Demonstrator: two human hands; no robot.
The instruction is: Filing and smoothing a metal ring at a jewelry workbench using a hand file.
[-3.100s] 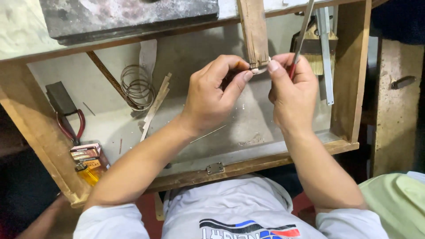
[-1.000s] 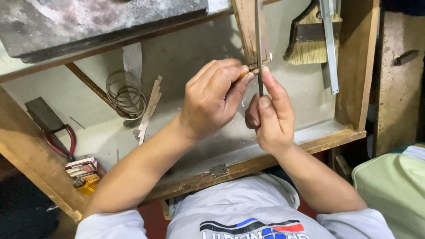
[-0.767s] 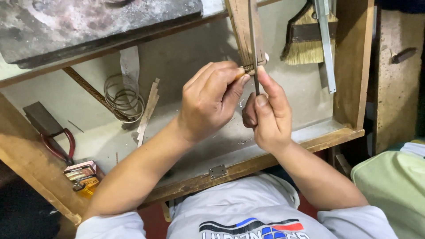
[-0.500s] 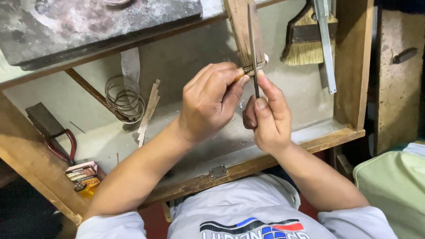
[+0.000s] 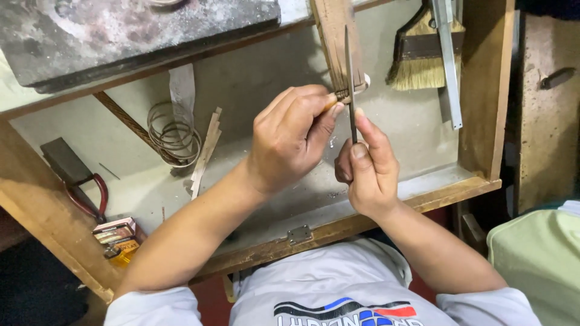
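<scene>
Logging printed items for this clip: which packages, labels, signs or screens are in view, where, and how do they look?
Small boxes: two or three stacked at the drawer's near-left corner, rectangular, red, cream and yellow, beside red-handled pliers.
Shirt print: on the person's grey shirt at the bottom edge, dark, blue and red stripes.
No signs or screens show.

Right hand now lower, below the bench pin, its file upright instead of slanted.

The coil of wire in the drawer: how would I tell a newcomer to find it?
Start at the open wooden drawer below the bench. On its grey floor, left of the left hand, lies the coil of wire. It is the only round, looped thing there, beside straight wooden strips.
</scene>
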